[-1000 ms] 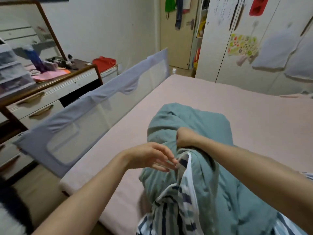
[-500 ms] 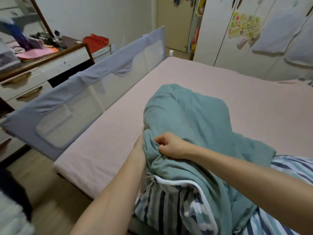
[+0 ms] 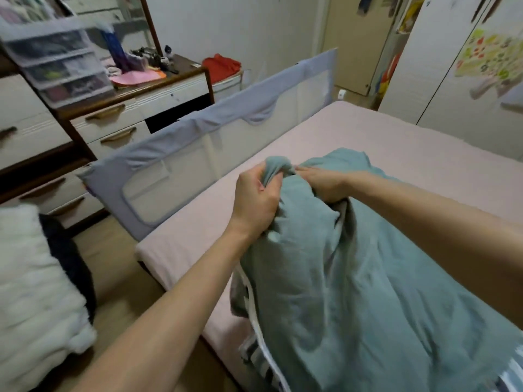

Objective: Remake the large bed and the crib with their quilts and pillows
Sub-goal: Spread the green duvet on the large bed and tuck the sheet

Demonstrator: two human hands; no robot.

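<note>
A: Where is the quilt [image 3: 368,278]?

B: It lies bunched on the large bed [image 3: 396,137], heaped toward the near edge, by the near left corner.

A: How do we hold it?

B: Our left hand [image 3: 256,198] is clamped on a raised fold. Our right hand [image 3: 325,183] grips the cloth just beside it. We judge this locates a corner for spreading.

A: Appearance?

B: Teal, soft and creased, with white piping and a striped underside showing at the near edge.
</note>
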